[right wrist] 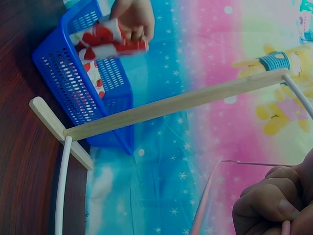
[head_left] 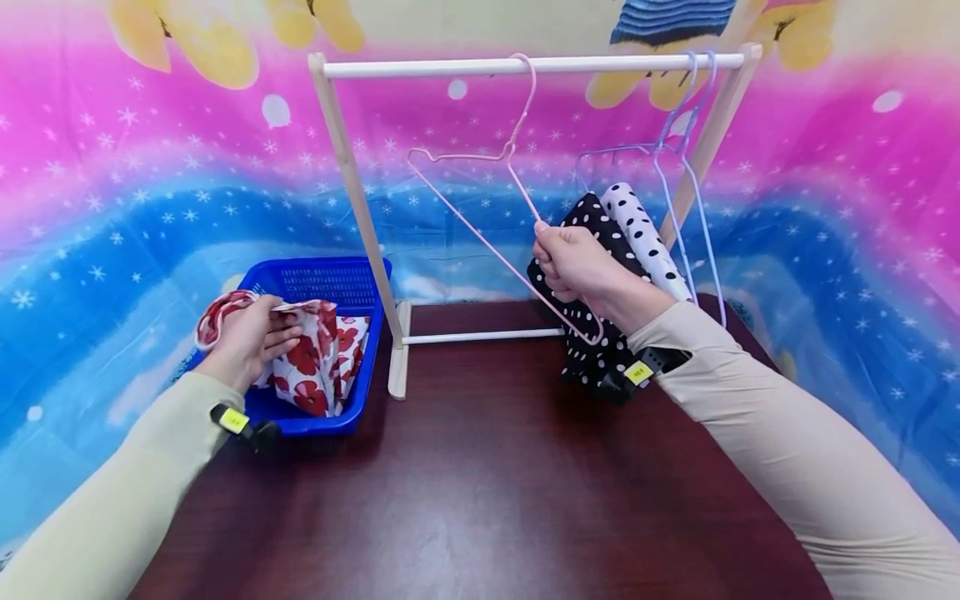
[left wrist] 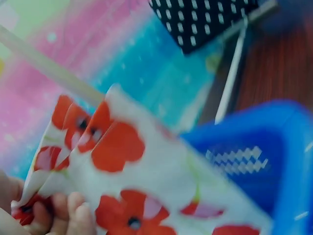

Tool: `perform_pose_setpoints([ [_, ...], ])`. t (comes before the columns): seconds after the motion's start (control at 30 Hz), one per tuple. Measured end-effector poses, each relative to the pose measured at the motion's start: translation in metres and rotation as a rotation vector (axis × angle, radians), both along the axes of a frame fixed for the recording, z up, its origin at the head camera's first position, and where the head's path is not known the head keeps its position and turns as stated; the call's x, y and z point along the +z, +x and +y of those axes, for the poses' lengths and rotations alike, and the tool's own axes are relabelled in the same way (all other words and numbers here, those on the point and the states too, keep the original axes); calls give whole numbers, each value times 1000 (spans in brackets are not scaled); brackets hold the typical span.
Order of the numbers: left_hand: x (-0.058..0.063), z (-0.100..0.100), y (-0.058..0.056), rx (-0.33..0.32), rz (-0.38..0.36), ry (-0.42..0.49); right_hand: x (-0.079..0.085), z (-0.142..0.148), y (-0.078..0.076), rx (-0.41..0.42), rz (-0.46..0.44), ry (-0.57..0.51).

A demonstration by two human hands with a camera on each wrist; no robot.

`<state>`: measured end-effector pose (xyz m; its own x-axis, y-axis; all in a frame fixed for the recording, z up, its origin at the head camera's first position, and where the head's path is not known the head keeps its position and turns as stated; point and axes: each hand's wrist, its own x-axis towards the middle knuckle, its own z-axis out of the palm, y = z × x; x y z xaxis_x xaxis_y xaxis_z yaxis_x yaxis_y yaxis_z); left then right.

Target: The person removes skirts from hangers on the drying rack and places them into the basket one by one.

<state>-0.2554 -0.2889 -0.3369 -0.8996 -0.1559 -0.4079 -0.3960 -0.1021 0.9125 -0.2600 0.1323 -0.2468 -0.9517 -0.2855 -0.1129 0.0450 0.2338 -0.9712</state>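
My left hand (head_left: 251, 337) grips a white cloth with red flowers (head_left: 306, 367) over a blue plastic basket (head_left: 318, 427); part of the cloth hangs down into the basket. In the left wrist view the fingers (left wrist: 73, 215) are bent around the fabric's gathered edge. With its thumb and fingers, my right hand (head_left: 581, 262) pinches one side of a pink hanger (head_left: 480, 237). The hanger's hook is over the top rail of a wooden rack (head_left: 450, 67), and its frame hangs tilted. Right behind that hand is a black cloth with white dots (head_left: 596, 225).
Two lavender hangers (head_left: 708, 167) hang at the rack's right end, near a white cloth with black dots (head_left: 645, 237). The rack's left foot (head_left: 399, 367) stands beside the basket on a dark wood table (head_left: 465, 492). A patterned backdrop (head_left: 75, 167) surrounds the table.
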Motion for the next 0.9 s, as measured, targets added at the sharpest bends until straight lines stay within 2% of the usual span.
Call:
perform_pose_setpoints([
  [0.17, -9, -1, -33, -159, -23, -308, -1, 0, -1, 2, 8, -3],
  [0.23, -11, -2, -42, -200, -27, -372, -1, 0, -1, 1, 11, -3],
  [0.3, -12, -3, -50, -225, -25, -397, -1, -1, -1, 1, 15, -3],
  [0.43, -17, -2, -60, -232, -9, -374, -1, -3, -1, 0, 12, -12],
  [0.63, -23, -4, -69, -137, -10, -329, 0, -5, 0, 1, 3, -16],
  [0.73, -24, -7, -69, -159, -33, -327, 1, -5, 1, 1, 3, -16],
  [0.8, -24, -9, -69, -216, -47, -310, 1, -5, 2, 3, 2, -18],
  [0.9, -25, -11, -68, -257, -84, -303, 1, -5, 2, 10, -2, -24],
])
